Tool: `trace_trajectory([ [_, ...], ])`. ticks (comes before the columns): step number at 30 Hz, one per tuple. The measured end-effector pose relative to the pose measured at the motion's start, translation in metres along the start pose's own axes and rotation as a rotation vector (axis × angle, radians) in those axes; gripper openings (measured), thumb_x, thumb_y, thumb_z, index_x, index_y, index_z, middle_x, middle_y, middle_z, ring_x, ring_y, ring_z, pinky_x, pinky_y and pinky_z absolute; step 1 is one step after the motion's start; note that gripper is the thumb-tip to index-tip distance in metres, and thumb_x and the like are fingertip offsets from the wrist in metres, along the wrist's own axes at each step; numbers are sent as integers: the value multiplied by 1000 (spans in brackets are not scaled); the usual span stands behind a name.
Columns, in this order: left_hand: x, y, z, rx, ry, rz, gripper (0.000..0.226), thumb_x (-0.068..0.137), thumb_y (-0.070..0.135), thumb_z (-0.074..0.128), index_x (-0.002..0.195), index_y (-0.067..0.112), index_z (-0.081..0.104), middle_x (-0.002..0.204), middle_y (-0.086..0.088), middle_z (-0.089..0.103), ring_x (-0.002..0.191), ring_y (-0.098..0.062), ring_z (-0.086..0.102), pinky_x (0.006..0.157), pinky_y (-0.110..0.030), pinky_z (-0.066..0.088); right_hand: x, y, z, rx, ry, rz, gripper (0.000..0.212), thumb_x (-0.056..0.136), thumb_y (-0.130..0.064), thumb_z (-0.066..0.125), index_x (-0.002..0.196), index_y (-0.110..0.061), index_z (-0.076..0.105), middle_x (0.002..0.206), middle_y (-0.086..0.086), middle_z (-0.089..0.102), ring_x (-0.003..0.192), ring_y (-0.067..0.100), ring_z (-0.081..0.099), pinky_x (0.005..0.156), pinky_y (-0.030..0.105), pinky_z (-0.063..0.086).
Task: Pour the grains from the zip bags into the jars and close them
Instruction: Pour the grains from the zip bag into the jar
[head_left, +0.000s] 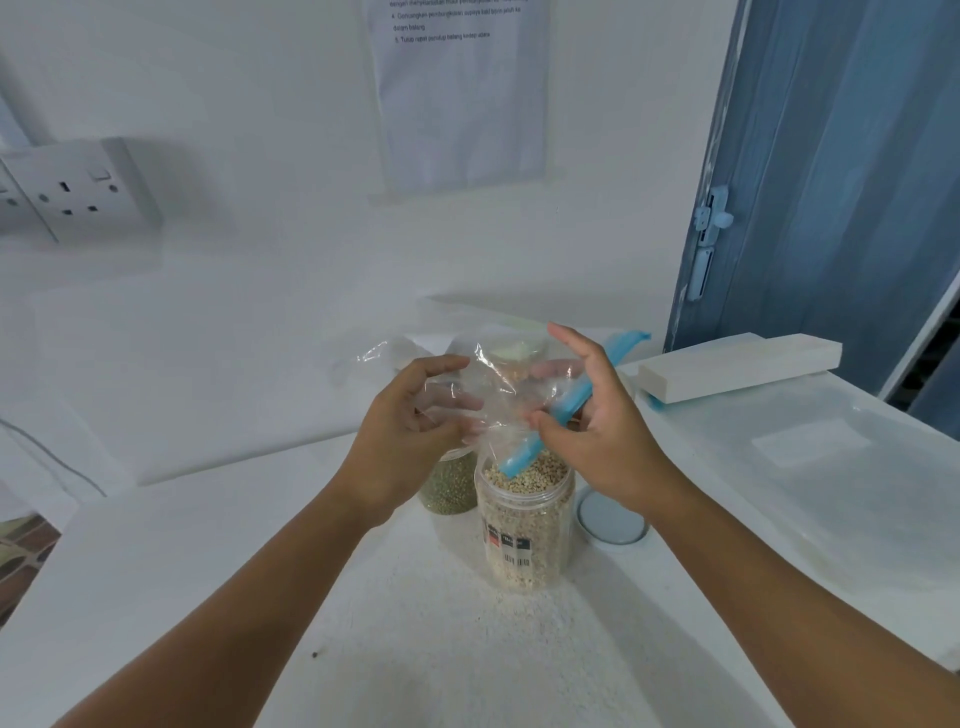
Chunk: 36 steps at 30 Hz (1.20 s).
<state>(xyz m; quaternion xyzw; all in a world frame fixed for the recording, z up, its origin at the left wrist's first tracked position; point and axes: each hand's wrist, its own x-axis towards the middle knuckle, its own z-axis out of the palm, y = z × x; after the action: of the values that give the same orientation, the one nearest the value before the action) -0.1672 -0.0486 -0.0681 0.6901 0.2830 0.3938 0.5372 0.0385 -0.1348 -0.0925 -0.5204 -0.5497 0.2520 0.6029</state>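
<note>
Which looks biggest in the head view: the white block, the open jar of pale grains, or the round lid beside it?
1. White block, though it sits farther back.
2. Open jar; close to the block, so that order is unsure.
3. Round lid, clearly smallest.

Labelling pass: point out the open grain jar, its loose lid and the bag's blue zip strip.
open grain jar (524, 535), head view, labelled front wall.
loose lid (612, 518), head view, centre of its face.
blue zip strip (524, 453), head view, lower end over jar mouth.
</note>
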Motion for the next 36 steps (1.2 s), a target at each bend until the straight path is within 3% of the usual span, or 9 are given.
trace_trajectory([
  [3, -1, 1, 1, 5, -1, -2, 58, 86, -9, 76, 134, 21, 64, 109, -12, 75, 95, -26, 74, 79, -28, 60, 1, -1, -1, -12, -17, 12, 65, 93, -5, 76, 140, -46, 56, 136, -12, 62, 108, 17, 72, 93, 41, 62],
  [7, -5, 2, 1, -33, 39, 7, 52, 90, 7, 79, 133, 34, 66, 120, -5, 72, 107, -24, 73, 84, -31, 61, 1, -4, -2, 47, -19, 40, 47, 92, -17, 79, 132, -37, 66, 131, -18, 68, 109, 4, 70, 91, 27, 60],
  [11, -7, 10, -11, -254, 259, -30, 42, 87, 31, 75, 127, 43, 70, 120, 5, 72, 111, -17, 72, 94, -37, 58, -1, -2, -5, 152, 35, 87, 33, 97, -3, 68, 126, -18, 72, 121, -16, 74, 105, 16, 75, 94, 30, 60],
  [13, 1, 18, -26, -449, 354, -92, 33, 96, 29, 69, 127, 38, 70, 115, 2, 74, 114, -24, 73, 97, -41, 57, -1, -2, -6, 151, 45, 101, 34, 97, 0, 68, 124, -19, 73, 118, -13, 76, 103, 14, 76, 90, 26, 61],
  [17, 18, 31, -46, -653, 415, -149, 31, 102, 22, 65, 133, 27, 68, 129, -6, 61, 104, -24, 76, 98, -40, 58, 0, -1, 0, 133, 13, 83, 34, 96, 2, 67, 123, -18, 73, 116, -9, 78, 105, 9, 74, 84, 18, 58],
  [19, 23, 35, -51, -654, 434, -134, 28, 103, 15, 63, 130, 22, 69, 126, -4, 64, 94, -20, 77, 91, -34, 59, 1, -1, 3, 135, 23, 71, 34, 96, 3, 66, 123, -16, 74, 114, -7, 78, 107, 11, 74, 90, 21, 58],
  [22, 27, 37, -62, -649, 457, -144, 25, 104, 12, 61, 125, 21, 71, 121, -13, 66, 83, -18, 75, 85, -29, 58, 0, -2, 1, 182, 51, 78, 35, 96, 7, 64, 120, -17, 74, 110, -7, 79, 105, 10, 74, 85, 17, 57],
  [29, 40, 27, -94, -655, 552, -213, 24, 103, 11, 61, 122, 23, 71, 115, -6, 78, 104, -23, 73, 88, -33, 59, -2, -3, 1, 187, 29, 113, 35, 96, 5, 64, 121, -17, 73, 109, -5, 80, 104, 12, 75, 85, 23, 61],
  [36, 53, 39, -97, -623, 545, -128, 15, 103, 9, 61, 114, 18, 66, 112, -10, 76, 73, -13, 69, 66, -23, 50, -4, -4, 1, 160, 12, 107, 34, 96, 4, 65, 119, -19, 74, 106, -5, 80, 104, 10, 75, 88, 25, 60],
])
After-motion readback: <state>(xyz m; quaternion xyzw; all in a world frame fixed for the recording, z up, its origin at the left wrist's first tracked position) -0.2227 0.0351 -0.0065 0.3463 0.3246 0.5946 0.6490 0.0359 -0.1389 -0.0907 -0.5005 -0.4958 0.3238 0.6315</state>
